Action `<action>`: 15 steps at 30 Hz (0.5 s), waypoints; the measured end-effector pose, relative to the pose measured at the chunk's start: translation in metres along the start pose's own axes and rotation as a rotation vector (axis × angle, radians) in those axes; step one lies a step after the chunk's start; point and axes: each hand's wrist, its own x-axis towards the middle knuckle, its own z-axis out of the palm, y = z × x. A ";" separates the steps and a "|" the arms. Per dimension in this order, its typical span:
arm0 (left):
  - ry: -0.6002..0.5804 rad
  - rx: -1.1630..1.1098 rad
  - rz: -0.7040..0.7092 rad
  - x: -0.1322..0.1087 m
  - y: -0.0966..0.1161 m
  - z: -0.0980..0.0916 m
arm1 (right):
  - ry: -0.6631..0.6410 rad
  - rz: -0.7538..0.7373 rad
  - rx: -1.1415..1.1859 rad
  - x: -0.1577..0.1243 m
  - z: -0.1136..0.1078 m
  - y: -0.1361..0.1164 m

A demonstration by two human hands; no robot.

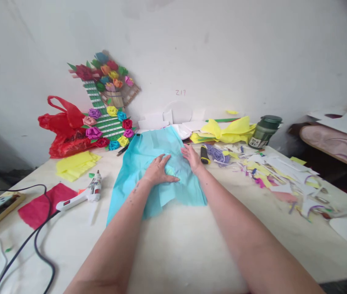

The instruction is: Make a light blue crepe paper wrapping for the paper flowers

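Note:
A large sheet of light blue tissue paper [149, 163] lies spread on the table [191, 245]. My left hand [158, 170] rests flat on its middle with the fingers spread. My right hand [192, 157] lies flat on the sheet's right part, fingers stretched out. Neither hand holds anything. A small pale green-yellow patch shows on the paper between the two hands.
A white glue gun [84, 194] with a black cord lies left, beside red paper [40, 208] and yellow sheets [75, 164]. A paper-flower craft [109, 106] and red bag [65, 128] stand at the wall. Yellow tissue [228, 131], a green bottle [263, 131] and paper scraps [283, 175] lie right.

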 end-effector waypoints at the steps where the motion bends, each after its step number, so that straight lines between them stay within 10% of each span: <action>1: -0.001 0.002 -0.001 0.000 0.000 0.000 | 0.042 0.017 -0.058 0.001 -0.004 0.001; 8: 0.007 0.003 -0.003 0.000 0.000 0.000 | 0.050 -0.001 -0.858 -0.011 -0.008 -0.003; 15: 0.028 -0.021 0.005 0.000 0.001 0.000 | 0.020 -0.055 -0.991 -0.019 -0.001 -0.005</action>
